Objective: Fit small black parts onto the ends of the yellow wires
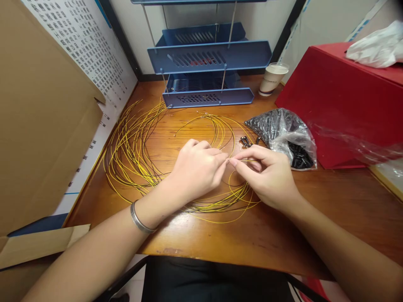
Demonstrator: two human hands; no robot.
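Observation:
My left hand [197,167] and my right hand [266,174] meet fingertip to fingertip over the middle of a wooden desk [330,209]. Both are closed in a pinch on a thin yellow wire [234,191] that loops below them. What sits between the fingertips is too small to make out. A large pile of looped yellow wires [132,155] lies to the left of my left hand. A few small dark metal parts [247,141] rest just beyond my right hand. My left wrist carries a silver bangle.
A clear plastic bag of small black parts [283,134] lies right of centre. Behind it stands a red box [340,105]. A blue tiered tray rack [206,63] and a paper cup [272,79] stand at the back. Cardboard [40,126] leans at the left.

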